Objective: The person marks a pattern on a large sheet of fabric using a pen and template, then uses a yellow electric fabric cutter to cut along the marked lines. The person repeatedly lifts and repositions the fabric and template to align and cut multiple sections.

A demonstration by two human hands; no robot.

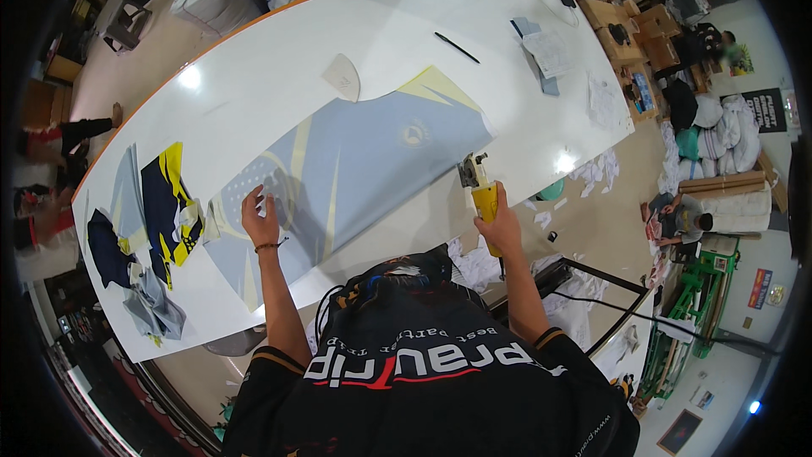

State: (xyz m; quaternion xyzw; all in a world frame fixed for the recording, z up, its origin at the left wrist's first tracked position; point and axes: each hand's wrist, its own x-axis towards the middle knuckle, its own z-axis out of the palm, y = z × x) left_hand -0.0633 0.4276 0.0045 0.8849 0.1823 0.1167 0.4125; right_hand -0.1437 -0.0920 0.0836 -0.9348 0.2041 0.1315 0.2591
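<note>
**Printed fabric sheet held flat, cutter gripped at its edge**

A large grey-blue fabric sheet w/ pale yellow curved stripes is spread across the long white counter, running diagonally from the lower left toward the upper right. The left hand is laid open on it, fingers spread, palm pressed flat on the sheet's lower-left part; a thin dark band is worn at that wrist.

The right hand is closed around the yellow handle of a small electric rotary cutter, whose grey metal head is set at the sheet's right edge, close to the counter's near rim. A black cord is seen trailing down to the right below the counter.

Left of the sheet, a pile of cut navy, yellow & grey fabric pieces is stacked on the counter. Just above the sheet, a small white curved fabric piece is lying. Farther back, a black pen and some grey and white papers are lying, well apart from both hands.
</note>
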